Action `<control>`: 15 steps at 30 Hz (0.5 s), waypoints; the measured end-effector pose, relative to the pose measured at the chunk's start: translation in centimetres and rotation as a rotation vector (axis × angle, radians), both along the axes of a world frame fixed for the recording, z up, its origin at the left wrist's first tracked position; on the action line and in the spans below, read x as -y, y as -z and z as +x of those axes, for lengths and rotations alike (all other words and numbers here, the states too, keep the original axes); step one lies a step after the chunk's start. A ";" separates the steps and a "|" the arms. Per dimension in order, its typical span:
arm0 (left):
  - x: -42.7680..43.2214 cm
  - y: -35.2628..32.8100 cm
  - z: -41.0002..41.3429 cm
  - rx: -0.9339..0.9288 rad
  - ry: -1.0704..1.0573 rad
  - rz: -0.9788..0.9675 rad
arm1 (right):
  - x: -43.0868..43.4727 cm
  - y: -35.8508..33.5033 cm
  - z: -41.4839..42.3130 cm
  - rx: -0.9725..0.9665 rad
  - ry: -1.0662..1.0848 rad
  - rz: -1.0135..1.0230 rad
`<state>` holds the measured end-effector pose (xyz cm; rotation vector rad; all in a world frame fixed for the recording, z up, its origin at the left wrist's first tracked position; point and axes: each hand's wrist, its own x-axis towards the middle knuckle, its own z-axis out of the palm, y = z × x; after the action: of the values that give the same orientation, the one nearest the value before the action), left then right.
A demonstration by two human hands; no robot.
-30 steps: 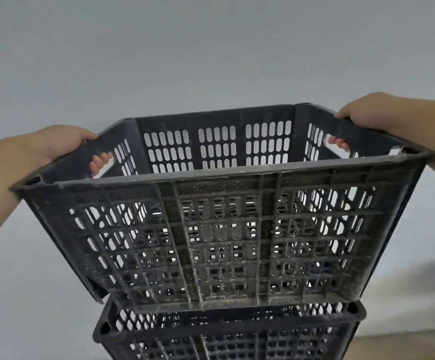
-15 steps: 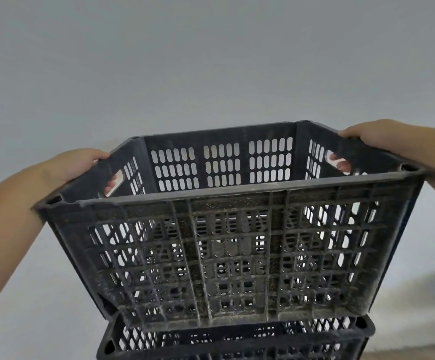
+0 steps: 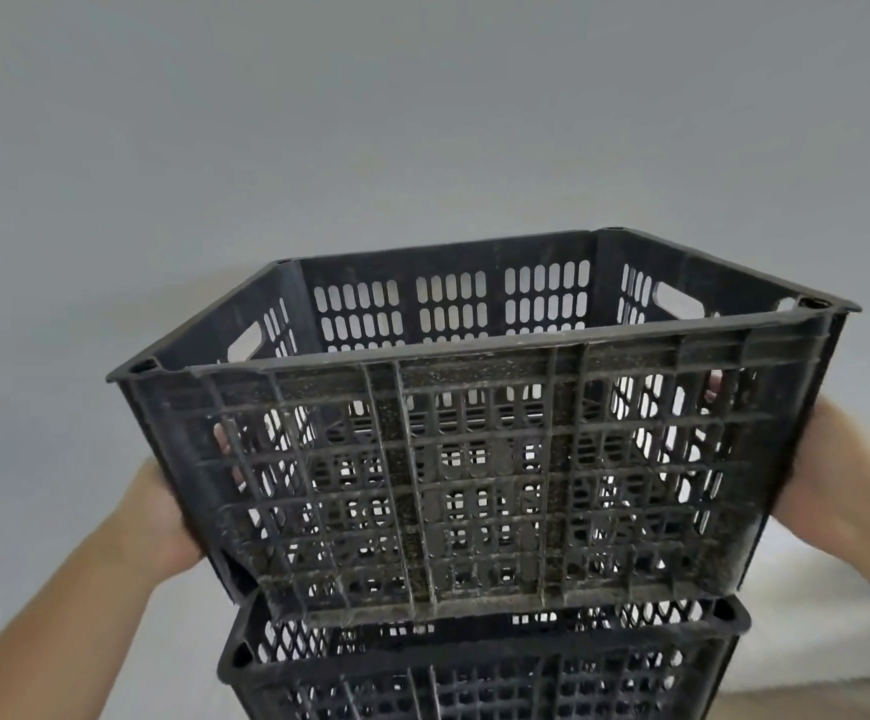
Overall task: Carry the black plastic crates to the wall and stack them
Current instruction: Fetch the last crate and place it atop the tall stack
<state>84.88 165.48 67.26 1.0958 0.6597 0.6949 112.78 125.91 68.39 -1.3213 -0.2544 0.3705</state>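
Note:
A black plastic lattice crate sits tilted slightly on top of a second black crate, whose rim shows just below it. My left hand presses against the upper crate's lower left side wall. On the opposite side, my right hand presses against the lower right wall. Fingertips of both hands show faintly through the lattice, lying along the outer walls. Both handle slots near the top rim are free. The upper crate is empty inside.
A plain grey wall rises directly behind the stack. A strip of pale floor shows at the lower right, with a grey shape at the right edge. The lower crate's base is out of frame.
The upper crate came down onto the lower crate. Both hands left the handle slots at the rim and slid down to the crate's lower side walls.

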 end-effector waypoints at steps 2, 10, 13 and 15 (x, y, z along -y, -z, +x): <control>1.2 0.7 -0.3 0.012 0.036 0.021 | 0.1 1.4 -0.1 0.021 0.065 -0.037; 1.7 1.7 -0.7 0.051 -0.052 0.010 | -0.6 2.3 -1.2 0.050 0.179 0.011; 1.6 1.8 -1.0 0.062 -0.042 -0.026 | -0.5 2.1 -1.4 0.072 0.199 0.001; 1.5 1.8 -1.2 0.103 -0.035 -0.027 | -0.2 2.0 -1.7 0.087 0.212 -0.004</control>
<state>83.65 164.02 65.41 1.0183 0.5997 0.7653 111.06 126.14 66.37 -1.3556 -0.1838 0.1353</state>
